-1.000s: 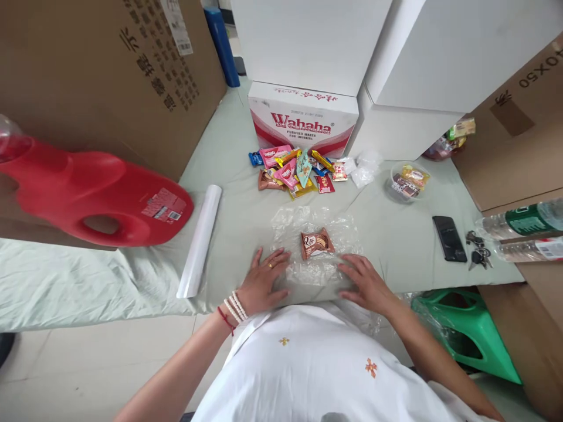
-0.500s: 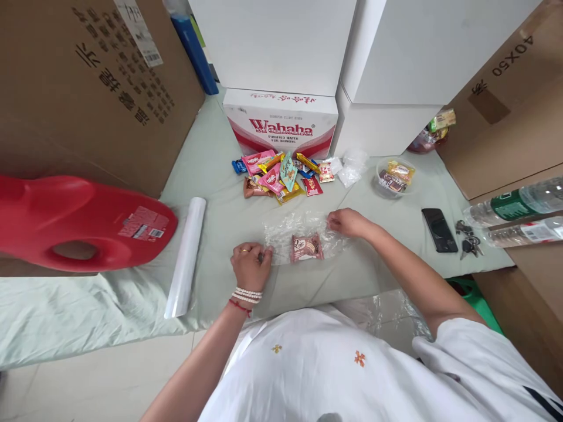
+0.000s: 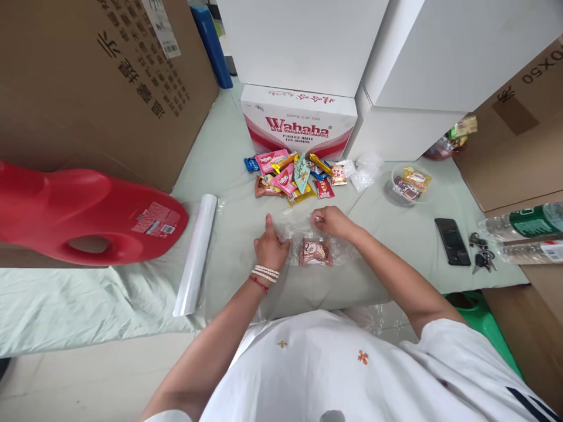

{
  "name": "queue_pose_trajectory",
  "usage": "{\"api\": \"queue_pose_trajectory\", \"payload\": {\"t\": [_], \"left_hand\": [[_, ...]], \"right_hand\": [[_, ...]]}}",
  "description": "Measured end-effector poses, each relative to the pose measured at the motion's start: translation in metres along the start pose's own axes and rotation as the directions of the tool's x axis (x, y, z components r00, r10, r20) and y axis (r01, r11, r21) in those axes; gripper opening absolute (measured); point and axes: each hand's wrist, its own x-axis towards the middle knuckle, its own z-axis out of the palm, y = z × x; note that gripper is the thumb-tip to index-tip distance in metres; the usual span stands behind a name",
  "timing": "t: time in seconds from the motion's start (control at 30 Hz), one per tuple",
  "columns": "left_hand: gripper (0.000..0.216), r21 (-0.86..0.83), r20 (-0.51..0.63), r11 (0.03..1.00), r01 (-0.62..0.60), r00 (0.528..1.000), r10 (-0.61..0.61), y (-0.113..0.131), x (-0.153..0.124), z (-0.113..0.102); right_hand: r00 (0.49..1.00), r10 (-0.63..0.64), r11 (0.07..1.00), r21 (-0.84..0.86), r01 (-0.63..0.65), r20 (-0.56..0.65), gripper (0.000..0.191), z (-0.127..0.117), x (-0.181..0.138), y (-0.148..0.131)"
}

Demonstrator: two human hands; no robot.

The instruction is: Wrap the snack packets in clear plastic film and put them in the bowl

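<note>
A brown-wrapped snack (image 3: 315, 252) lies on a crinkled sheet of clear plastic film (image 3: 341, 251) on the cloth-covered surface. My left hand (image 3: 271, 246) is at the film's left side, index finger stretched forward, the thumb and other fingers closed on the film's edge. Just behind the snack, my right hand (image 3: 332, 223) pinches the film's far edge between thumb and fingers. Neither hand touches the snack. Beyond them sits a pile of colourful wrapped snacks (image 3: 285, 179).
To the left stand a roll of film (image 3: 196, 255) and a red jug (image 3: 97, 220). A Wahaha carton (image 3: 301, 126) backs the pile. On the right are a clear bowl of snacks (image 3: 396, 196), a phone (image 3: 453, 241), keys (image 3: 482, 255) and plastic bottles (image 3: 534, 224).
My right hand has drawn the film's far edge left, behind the snack. My left index finger has stretched forward. The camera view has turned slightly left, shifting the scene right.
</note>
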Motion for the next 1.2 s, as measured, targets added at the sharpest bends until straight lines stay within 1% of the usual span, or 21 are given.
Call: {"api": "queue_pose_trajectory", "payload": {"t": [0.07, 0.13, 0.2, 0.23, 0.33, 0.4, 0.47, 0.53, 0.6, 0.67, 0.77, 0.8, 0.83, 0.87, 0.9, 0.97, 1.0, 1.03, 1.07, 1.13, 1.2], "left_hand": [[0.081, 0.026, 0.057, 1.0, 0.007, 0.998, -0.008, 0.002, 0.004, -0.002], [0.052, 0.054, 0.089, 0.999, -0.008, 0.996, 0.003, 0.003, 0.007, -0.003], [0.031, 0.043, 0.082, 0.999, -0.004, 0.997, 0.0, 0.0, 0.008, -0.004], [0.027, 0.012, 0.064, 1.0, 0.004, 0.998, -0.005, -0.004, 0.008, -0.004], [0.027, -0.176, 0.018, 0.984, 0.02, 1.0, -0.017, -0.017, 0.004, -0.011], [0.026, -0.353, 0.031, 0.935, 0.038, 0.999, -0.029, -0.022, -0.002, -0.019], [0.025, -0.505, 0.064, 0.862, 0.04, 0.998, -0.009, -0.019, -0.011, -0.026], [0.026, -0.582, 0.095, 0.813, -0.004, 0.993, 0.072, -0.005, -0.022, -0.029], [0.023, -0.577, 0.132, 0.812, -0.088, 0.971, 0.199, 0.014, -0.034, -0.023], [0.026, -0.52, 0.173, 0.833, -0.19, 0.931, 0.321, 0.033, -0.043, -0.01], [0.04, -0.312, 0.186, 0.873, -0.376, 0.877, 0.444, 0.049, -0.053, 0.01], [0.042, -0.22, 0.181, 0.875, -0.431, 0.863, 0.471, 0.051, -0.055, 0.014], [0.043, -0.13, 0.176, 0.868, -0.479, 0.851, 0.495, 0.053, -0.057, 0.018], [0.045, -0.05, 0.176, 0.855, -0.516, 0.838, 0.516, 0.053, -0.06, 0.02], [0.046, 0.02, 0.179, 0.839, -0.544, 0.827, 0.532, 0.054, -0.062, 0.021], [0.046, 0.144, 0.199, 0.808, -0.571, 0.817, 0.541, 0.055, -0.067, 0.021], [0.044, 0.199, 0.212, 0.799, -0.568, 0.821, 0.53, 0.055, -0.069, 0.02], [0.043, 0.247, 0.226, 0.792, -0.559, 0.828, 0.514, 0.056, -0.071, 0.02], [0.042, 0.286, 0.236, 0.786, -0.549, 0.835, 0.497, 0.056, -0.072, 0.019], [0.041, 0.336, 0.247, 0.773, -0.539, 0.842, 0.48, 0.057, -0.073, 0.02], [0.04, 0.353, 0.242, 0.757, -0.55, 0.835, 0.494, 0.057, -0.074, 0.022]], "right_hand": [[0.991, -0.133, 0.991, -0.006, 0.133, -0.028, 0.033, -0.002, -0.02, -0.007], [0.97, -0.241, 0.968, -0.071, 0.239, -0.027, 0.034, 0.003, -0.044, -0.016], [0.955, -0.295, 0.944, -0.149, 0.295, 0.021, 0.038, 0.015, -0.069, -0.024], [0.954, -0.297, 0.937, -0.177, 0.301, 0.049, 0.042, 0.023, -0.08, -0.027], [0.962, -0.254, 0.942, -0.199, 0.27, 0.103, 0.056, 0.042, -0.103, -0.031], [0.967, -0.235, 0.955, -0.161, 0.249, 0.102, 0.06, 0.05, -0.109, -0.03], [0.968, -0.237, 0.965, -0.1, 0.244, 0.079, 0.06, 0.056, -0.109, -0.029], [0.971, -0.234, 0.971, -0.03, 0.236, 0.045, 0.058, 0.062, -0.105, -0.029], [0.97, -0.244, 0.968, 0.052, 0.244, -0.018, 0.051, 0.068, -0.101, -0.027], [0.95, -0.292, 0.941, 0.144, 0.306, -0.111, 0.043, 0.072, -0.1, -0.022], [0.898, -0.384, 0.846, 0.306, 0.436, -0.216, 0.037, 0.073, -0.108, -0.008], [0.897, -0.368, 0.826, 0.356, 0.436, -0.245, 0.038, 0.072, -0.112, -0.001], [0.91, -0.301, 0.833, 0.386, 0.396, -0.285, 0.038, 0.072, -0.116, 0.006], [0.924, -0.185, 0.865, 0.39, 0.315, -0.336, 0.037, 0.073, -0.12, 0.012], [0.92, -0.04, 0.909, 0.368, 0.196, -0.391, 0.037, 0.074, -0.124, 0.018], [0.853, 0.22, 0.954, 0.285, -0.087, -0.474, 0.042, 0.078, -0.128, 0.028], [0.826, 0.287, 0.952, 0.238, -0.191, -0.484, 0.043, 0.079, -0.129, 0.031], [0.821, 0.319, 0.947, 0.201, -0.251, -0.473, 0.04, 0.079, -0.129, 0.034], [0.827, 0.335, 0.942, 0.187, -0.28, -0.452, 0.031, 0.077, -0.129, 0.035], [0.852, 0.349, 0.934, 0.222, -0.281, -0.39, 0.017, 0.068, -0.126, 0.034], [0.884, 0.333, 0.926, 0.29, -0.241, -0.329, 0.012, 0.055, -0.119, 0.023]]}}
